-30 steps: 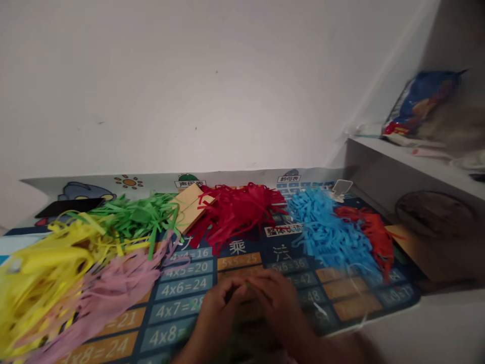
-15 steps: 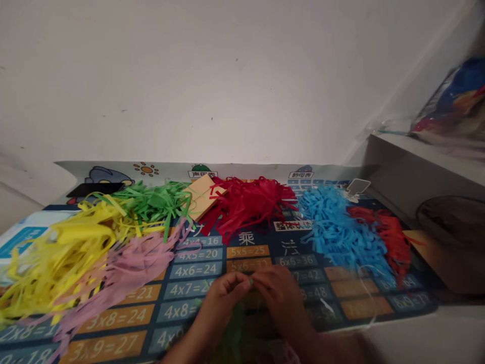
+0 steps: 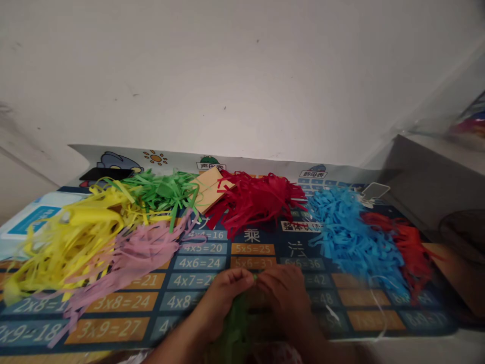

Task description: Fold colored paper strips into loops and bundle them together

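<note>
Between my forearms hangs a bunch of green strips (image 3: 235, 323), dim and partly hidden. Its upper end is pinched between my left hand (image 3: 227, 288) and my right hand (image 3: 286, 290), whose fingertips almost meet over the table's front half. A small bit of green shows at the fingertips. My right hand is slightly blurred. Straight ahead of the hands lies a heap of red strips (image 3: 261, 202). Left of the hands is a pile of pink strips (image 3: 146, 247), and to their right a large pile of blue strips (image 3: 356, 237).
Yellow strips (image 3: 83, 227) and green strips (image 3: 164, 189) lie at the left. A tan card packet (image 3: 210, 191) touches the red heap. Orange-red strips (image 3: 413, 247) sit beyond the blue. A dark phone-like object (image 3: 106, 174) and a white-blue package (image 3: 34, 222) are far left; wall behind.
The view has swung a little, shifting the right-hand piles rightward. Both hands stay together on the green strips, with the right fingers bunched slightly differently.
</note>
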`<state>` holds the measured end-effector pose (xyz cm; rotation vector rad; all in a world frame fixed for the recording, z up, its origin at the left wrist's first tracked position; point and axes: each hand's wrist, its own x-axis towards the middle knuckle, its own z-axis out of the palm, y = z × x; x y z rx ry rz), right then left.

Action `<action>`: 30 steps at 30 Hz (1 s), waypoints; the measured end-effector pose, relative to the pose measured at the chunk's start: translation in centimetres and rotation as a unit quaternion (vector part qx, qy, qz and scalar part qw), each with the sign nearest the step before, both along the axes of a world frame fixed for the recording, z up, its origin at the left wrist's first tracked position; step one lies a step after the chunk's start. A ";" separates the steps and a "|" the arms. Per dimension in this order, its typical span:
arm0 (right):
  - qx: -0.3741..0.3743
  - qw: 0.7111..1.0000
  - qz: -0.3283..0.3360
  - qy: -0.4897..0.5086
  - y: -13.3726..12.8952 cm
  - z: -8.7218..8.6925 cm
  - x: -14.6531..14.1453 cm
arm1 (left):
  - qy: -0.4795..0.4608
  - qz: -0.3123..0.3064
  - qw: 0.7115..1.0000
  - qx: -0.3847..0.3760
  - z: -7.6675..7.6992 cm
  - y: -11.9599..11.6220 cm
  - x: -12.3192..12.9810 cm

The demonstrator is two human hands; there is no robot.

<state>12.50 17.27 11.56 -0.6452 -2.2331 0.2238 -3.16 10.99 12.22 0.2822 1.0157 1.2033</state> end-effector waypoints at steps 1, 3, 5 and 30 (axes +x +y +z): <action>0.006 1.000 -0.002 -0.004 0.0 -0.1 -0.1 | -0.005 0.000 1.000 0.000 -0.1 0.0 0.0; 0.018 1.000 0.001 -0.009 0.0 -0.3 -0.2 | -0.007 0.005 1.000 -0.005 -0.2 0.1 0.0; 0.026 1.000 0.008 -0.006 0.0 -0.6 -0.4 | -0.001 0.010 1.000 -0.012 -0.2 0.1 0.0; -0.385 0.804 -0.035 0.451 2.3 2.6 6.1 | 0.094 -0.086 0.991 -0.031 0.0 1.6 -0.6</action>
